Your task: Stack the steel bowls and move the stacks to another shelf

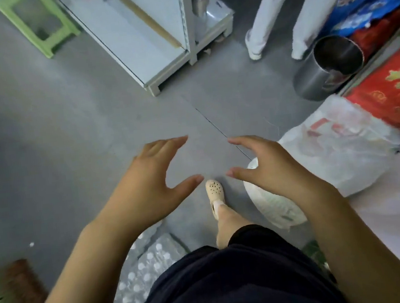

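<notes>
Both hands empty and open: left hand (157, 178) and right hand (269, 166) held out over the grey floor (69, 140), fingers straight and spread, palms facing each other with a gap between, gripping nothing. No steel bowls anywhere in view, so impossible to say where the stacks stand. Probably on the way between shelves, judging by the foot in a cream clog (214, 191) set forward.

To do this step well: keep the hands at about this width, take a stack from both sides, low under the rim, and carry it level. Mind the other person's legs (263, 14) near the white metal shelf (160, 64), and the bags on the floor at the right.

Containers:
- Steel pot (310, 83) beside the red packs (391, 101), open on top, with something pale and reddish at the bottom, too unclear to name.
- White plastic bag (341, 141), filled with something pale; cannot tell what.
- White woven sack (274, 207), partly behind the right hand, content hidden.
</notes>
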`<state>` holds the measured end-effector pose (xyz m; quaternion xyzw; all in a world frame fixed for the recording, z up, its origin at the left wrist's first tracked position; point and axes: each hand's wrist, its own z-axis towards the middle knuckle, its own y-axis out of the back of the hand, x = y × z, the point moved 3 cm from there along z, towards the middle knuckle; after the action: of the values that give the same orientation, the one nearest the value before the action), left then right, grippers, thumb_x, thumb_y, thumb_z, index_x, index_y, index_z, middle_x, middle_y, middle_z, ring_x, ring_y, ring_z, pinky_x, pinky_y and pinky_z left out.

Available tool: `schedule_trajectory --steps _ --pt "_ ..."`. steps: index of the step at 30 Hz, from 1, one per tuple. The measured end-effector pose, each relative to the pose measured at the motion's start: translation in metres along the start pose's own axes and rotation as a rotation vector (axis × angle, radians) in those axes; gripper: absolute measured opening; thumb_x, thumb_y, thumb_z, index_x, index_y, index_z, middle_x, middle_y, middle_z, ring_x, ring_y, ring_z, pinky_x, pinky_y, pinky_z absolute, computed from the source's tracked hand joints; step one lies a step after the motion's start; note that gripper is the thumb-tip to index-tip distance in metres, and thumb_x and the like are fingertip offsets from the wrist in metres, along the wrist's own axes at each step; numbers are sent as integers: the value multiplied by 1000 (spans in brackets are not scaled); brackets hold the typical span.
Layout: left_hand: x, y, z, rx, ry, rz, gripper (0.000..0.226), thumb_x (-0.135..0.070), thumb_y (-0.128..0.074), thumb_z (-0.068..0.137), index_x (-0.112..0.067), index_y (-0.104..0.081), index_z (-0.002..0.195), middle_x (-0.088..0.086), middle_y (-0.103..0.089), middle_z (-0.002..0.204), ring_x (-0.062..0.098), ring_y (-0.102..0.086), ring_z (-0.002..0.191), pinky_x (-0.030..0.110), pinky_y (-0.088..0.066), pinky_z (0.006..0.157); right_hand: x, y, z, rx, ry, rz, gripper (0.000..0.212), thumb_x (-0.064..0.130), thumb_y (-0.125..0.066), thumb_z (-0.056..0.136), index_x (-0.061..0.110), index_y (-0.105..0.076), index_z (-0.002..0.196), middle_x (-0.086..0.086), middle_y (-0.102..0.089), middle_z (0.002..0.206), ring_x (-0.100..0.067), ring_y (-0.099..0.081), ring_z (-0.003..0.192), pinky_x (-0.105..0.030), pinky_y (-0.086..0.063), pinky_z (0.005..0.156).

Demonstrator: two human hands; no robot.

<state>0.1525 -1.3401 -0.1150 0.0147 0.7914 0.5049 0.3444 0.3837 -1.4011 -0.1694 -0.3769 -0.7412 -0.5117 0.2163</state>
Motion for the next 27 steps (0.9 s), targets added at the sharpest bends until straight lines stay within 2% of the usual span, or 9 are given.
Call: schedule_trajectory --steps 2,6,10,16,21,24,27 --pt "14 12 27 0 63 27 81 -70 -53 85 -30 -37 154 -9 -48 153 16 -38 144 45 -37 117 17 2 48 63 56 -26 70 38 -80 88 28 -49 150 11 -48 154 -9 -46 139 -14 -30 101" --pt "32 39 92 16 147 45 78 -62 -59 89 -31 -33 156 -9 -43 157 15 -34 146 44 -33 119 50 17 131 108 131 -56 71 40 -79 89 28 -47 151 9 -47 156 -11 -46 140 -20 -33 105" --pt "63 83 128 -83 226 13 76 -61 -60 90 -29 -36 155 -8 -46 154 16 -38 145 41 -35 118 85 26 203 175 179 -109 70 40 -80 88 28 -50 150 8 -51 153 -9 -47 139 -16 -31 101" --pt "144 126 99 -236 479 -40 75 -62 -60 89 -28 -40 153 -10 -48 152 15 -38 143 38 -34 115 169 -17 293 382 341 -238 68 42 -80 87 30 -53 148 9 -54 149 -9 -49 138 -21 -35 105" --pt "220 154 66 -291 701 27 74 -64 -55 89 -27 -41 152 -9 -46 154 18 -36 147 43 -30 118 245 -75 352 493 469 -313 69 38 -80 88 28 -52 150 11 -47 156 -8 -44 143 -14 -27 108" --pt "272 182 67 -335 745 4 75 -66 -50 89 -29 -39 153 -10 -44 156 17 -34 148 41 -29 119 290 -110 388 501 524 -354 68 39 -78 90 27 -50 151 11 -43 159 -6 -40 146 -7 -20 104" --pt "324 228 81 -363 721 -3 76 -67 -49 88 -29 -39 153 -10 -43 157 17 -35 148 43 -31 120 338 -130 427 477 502 -341 69 43 -76 91 30 -48 152 14 -42 159 -5 -39 146 -12 -22 108"
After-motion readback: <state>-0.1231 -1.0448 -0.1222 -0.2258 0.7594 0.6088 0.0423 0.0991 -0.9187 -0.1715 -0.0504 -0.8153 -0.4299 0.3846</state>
